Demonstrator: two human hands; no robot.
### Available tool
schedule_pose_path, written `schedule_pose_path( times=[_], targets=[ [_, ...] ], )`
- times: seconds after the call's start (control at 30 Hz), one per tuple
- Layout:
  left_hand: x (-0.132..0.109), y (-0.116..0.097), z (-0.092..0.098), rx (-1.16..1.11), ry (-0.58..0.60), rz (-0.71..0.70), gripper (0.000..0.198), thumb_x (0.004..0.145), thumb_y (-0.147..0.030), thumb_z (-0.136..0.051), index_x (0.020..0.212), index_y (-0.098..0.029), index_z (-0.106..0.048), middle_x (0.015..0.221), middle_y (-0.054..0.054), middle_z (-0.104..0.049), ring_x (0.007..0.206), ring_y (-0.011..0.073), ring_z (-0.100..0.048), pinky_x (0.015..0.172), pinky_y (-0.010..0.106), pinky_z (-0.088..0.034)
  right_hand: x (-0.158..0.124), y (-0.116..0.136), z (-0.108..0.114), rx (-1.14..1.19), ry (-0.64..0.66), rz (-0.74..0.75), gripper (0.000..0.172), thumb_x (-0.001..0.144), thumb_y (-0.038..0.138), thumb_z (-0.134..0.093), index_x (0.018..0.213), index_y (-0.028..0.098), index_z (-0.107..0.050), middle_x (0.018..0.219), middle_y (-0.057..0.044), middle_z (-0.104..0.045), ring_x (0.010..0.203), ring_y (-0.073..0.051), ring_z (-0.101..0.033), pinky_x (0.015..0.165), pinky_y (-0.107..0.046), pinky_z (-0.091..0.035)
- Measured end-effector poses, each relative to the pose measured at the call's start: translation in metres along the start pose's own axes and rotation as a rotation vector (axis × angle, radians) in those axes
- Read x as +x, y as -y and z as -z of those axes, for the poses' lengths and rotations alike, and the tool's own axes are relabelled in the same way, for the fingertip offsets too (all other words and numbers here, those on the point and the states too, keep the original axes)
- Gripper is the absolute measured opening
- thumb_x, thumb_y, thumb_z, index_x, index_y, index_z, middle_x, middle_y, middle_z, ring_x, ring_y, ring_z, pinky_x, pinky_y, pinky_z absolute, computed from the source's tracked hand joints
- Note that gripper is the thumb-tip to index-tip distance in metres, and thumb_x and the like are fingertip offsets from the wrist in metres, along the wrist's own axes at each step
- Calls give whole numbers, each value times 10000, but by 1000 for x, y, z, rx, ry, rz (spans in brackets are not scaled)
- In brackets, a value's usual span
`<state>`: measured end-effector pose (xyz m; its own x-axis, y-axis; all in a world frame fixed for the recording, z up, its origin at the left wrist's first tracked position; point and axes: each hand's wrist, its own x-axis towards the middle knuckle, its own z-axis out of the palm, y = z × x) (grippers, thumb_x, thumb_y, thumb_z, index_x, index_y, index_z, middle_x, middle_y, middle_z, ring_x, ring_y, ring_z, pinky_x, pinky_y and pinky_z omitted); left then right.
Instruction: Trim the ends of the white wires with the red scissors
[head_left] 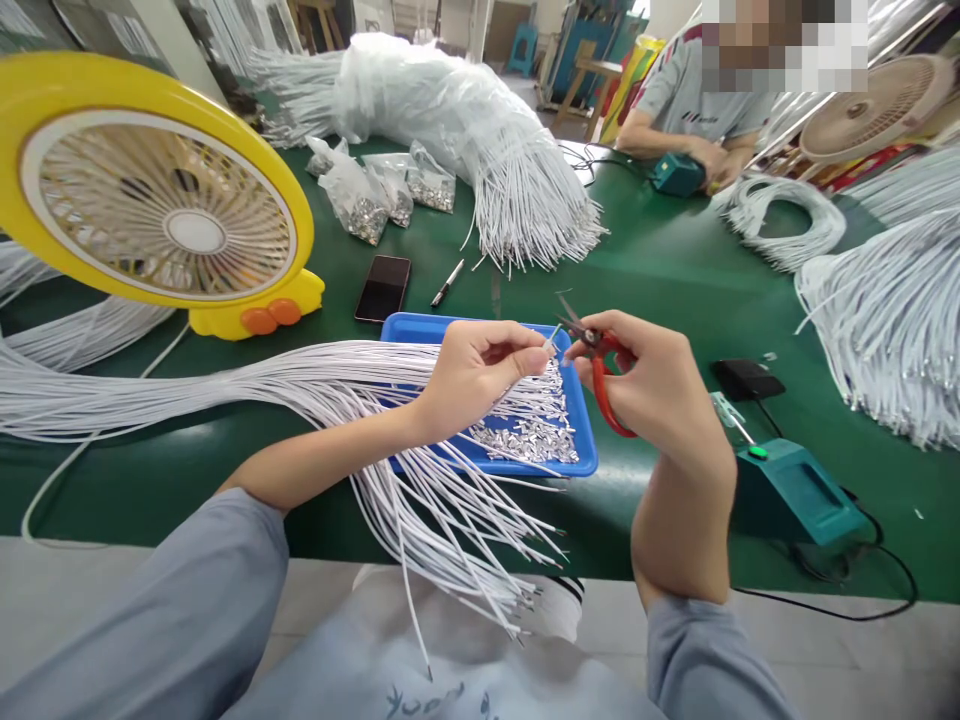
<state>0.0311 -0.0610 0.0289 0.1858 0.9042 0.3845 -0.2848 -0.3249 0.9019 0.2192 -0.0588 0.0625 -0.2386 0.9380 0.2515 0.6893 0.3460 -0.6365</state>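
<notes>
My left hand (pixel 480 375) pinches the end of a white cable above a blue tray (pixel 587 440). Red-handled scissors (pixel 611 385) are in my right hand (pixel 652 385), their blades apart and pointing up and left, close to the pinched cable end. Small silvery metal pieces (pixel 532 440) lie in the tray under my hands. A long bundle of white cables (pixel 247 385) runs in from the left, crosses the tray, and its loose ends (pixel 465 560) hang over the table's front edge toward my lap.
A yellow fan (pixel 300 215) stands at the left. Behind the tray are a phone (pixel 383 288), a pen (pixel 448 283) and bags of metal parts (pixel 367 205). A teal device (pixel 802 490) sits at the right, near more cable bundles (pixel 892 310). A co-worker (pixel 690 110) sits across the table.
</notes>
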Motion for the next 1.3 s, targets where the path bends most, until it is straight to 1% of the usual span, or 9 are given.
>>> schedule_pose_path(
  times=[0.07,0.13,0.2,0.3,0.37,0.57,0.77,1.13,1.3],
  targets=[
    [0,-1,0,4,5,-14,87,777,-147,-680,694,-130,-701,662,6,-662,561,47,-538,529,158,-468,3,-2,-2,-47,38,-19,179,723,142,-648,883,222,-653,743,7,-662,664,-137,-568,589,-274,-428],
    [0,-1,0,24,-3,-36,79,772,-147,-687,696,-127,-696,654,4,-652,575,51,-542,540,163,-469,5,-1,-6,-15,26,-34,144,723,140,-651,847,215,-647,699,11,-642,635,-131,-552,571,-273,-419],
    [0,-1,1,50,0,-58,66,764,-159,-703,708,-125,-694,650,2,-639,585,56,-541,539,169,-463,6,3,-9,109,-57,-37,148,717,147,-676,842,213,-632,680,17,-633,620,-128,-555,565,-272,-424],
    [-1,0,0,97,1,-85,57,742,-167,-728,724,-125,-694,647,2,-622,579,61,-519,523,184,-438,4,12,-10,391,-249,-1,221,687,159,-739,856,226,-612,701,25,-659,654,-141,-626,589,-277,-461],
    [-3,1,-1,135,-6,-102,62,730,-170,-740,727,-130,-693,647,4,-616,580,65,-503,518,194,-423,1,18,-10,507,-309,34,237,686,178,-762,856,240,-609,726,23,-682,706,-159,-673,609,-285,-484],
    [-5,2,-3,184,5,-119,145,705,-229,-786,705,-128,-682,630,3,-593,551,57,-461,480,188,-382,-9,28,-8,500,-262,122,212,730,201,-749,870,285,-613,774,21,-707,707,-185,-691,567,-315,-475],
    [-4,3,-2,181,11,-109,211,690,-305,-806,706,-137,-680,631,5,-593,535,54,-451,467,187,-379,-14,31,-8,427,-228,129,228,729,208,-754,872,310,-608,819,15,-716,737,-214,-690,583,-359,-491],
    [-5,2,-3,205,20,-113,226,724,-326,-774,702,-124,-675,616,12,-583,538,60,-441,467,196,-370,-11,26,-7,342,-193,214,266,670,113,-750,846,256,-612,749,34,-667,622,-120,-556,551,-296,-413],
    [-5,2,-4,166,31,-69,257,728,-362,-769,689,-124,-680,615,16,-601,520,54,-459,453,189,-375,-11,25,-6,290,-188,224,248,677,153,-750,852,260,-611,739,24,-655,623,-134,-561,560,-307,-420]
  ],
)
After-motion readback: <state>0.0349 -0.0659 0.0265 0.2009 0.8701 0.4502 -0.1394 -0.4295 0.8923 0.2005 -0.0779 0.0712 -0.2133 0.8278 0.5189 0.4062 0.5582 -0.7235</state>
